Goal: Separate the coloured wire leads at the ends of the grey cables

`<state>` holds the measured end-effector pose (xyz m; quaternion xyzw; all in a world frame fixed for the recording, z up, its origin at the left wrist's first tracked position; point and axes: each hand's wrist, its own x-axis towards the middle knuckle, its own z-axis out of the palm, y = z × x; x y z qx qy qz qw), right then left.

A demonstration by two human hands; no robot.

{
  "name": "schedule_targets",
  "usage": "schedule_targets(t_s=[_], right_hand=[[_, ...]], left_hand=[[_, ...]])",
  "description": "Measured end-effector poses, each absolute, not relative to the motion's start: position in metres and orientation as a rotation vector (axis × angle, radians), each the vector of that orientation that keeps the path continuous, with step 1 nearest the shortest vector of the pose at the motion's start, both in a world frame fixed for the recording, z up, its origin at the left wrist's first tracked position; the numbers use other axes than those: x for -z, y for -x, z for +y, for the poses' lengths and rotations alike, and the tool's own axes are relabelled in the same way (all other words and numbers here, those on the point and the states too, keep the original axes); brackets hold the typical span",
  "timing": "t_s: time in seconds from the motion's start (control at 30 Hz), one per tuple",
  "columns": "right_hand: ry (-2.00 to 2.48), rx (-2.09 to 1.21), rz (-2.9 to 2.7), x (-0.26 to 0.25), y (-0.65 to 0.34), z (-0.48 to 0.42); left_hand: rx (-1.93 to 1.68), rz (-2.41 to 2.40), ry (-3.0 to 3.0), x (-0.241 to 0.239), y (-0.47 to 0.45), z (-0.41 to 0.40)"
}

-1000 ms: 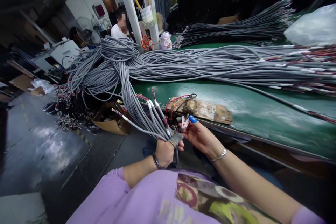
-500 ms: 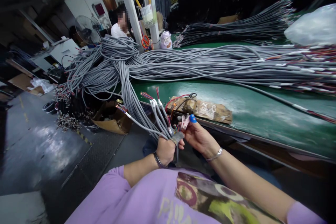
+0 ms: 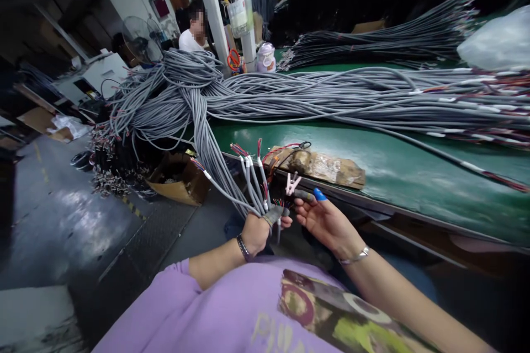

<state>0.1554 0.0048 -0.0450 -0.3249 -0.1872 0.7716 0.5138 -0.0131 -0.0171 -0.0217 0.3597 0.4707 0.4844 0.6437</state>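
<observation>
So on the far left there's a brown open cardboard box (image 3: 178, 187) on the floor, and just right of it a thick bundle of grey round cables (image 3: 211, 154) comes off the desk (image 3: 385, 149), slanting down and to the right. It ends in the person's left hand (image 3: 254, 233), whose grip is closed firmly around the cables, with a few white-banded ends fanning upward out of it. The bit that matters sits right by the left thumb: a little spray of thin multicoloured wire tips (image 3: 280, 203), poking out in the gap between the two hands. The left hand is nearer, but the right fingertips are just beside them on the other side. A pale pink plastic clip (image 3: 292, 183) is a touch above the tips, by the end of the right index finger. The right hand (image 3: 308, 198) has a blue cover on its thumb, fingers half curled; can't tell whether that grip is pinching the clip or only brushing it. Behind it, a tape-wrapped brown wooden block (image 3: 331, 170) lies along the desk edge.
</observation>
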Motion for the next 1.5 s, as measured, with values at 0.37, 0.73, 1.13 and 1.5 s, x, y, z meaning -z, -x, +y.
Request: schedule_targets(t_s=[0.37,0.73,1.13,1.5], right_hand=[[1.081,-1.514,-0.969,0.035,-0.164,-0.034],[0.944,-1.229,-1.49,-0.01,-0.142,-0.055],[0.886,-1.316,-1.157,0.016,-0.146,-0.06],[0.786,-1.38,-1.395,0.01,-0.152,-0.061]], left_hand=[[-1.023,1.062,-1.025,0.025,0.023,-0.037],[-0.756,0.856,-1.289,0.01,0.024,-0.061],[-0.874,0.903,-1.298,0.02,0.028,-0.053],[-1.241,0.969,-0.64,0.001,0.038,-0.017]])
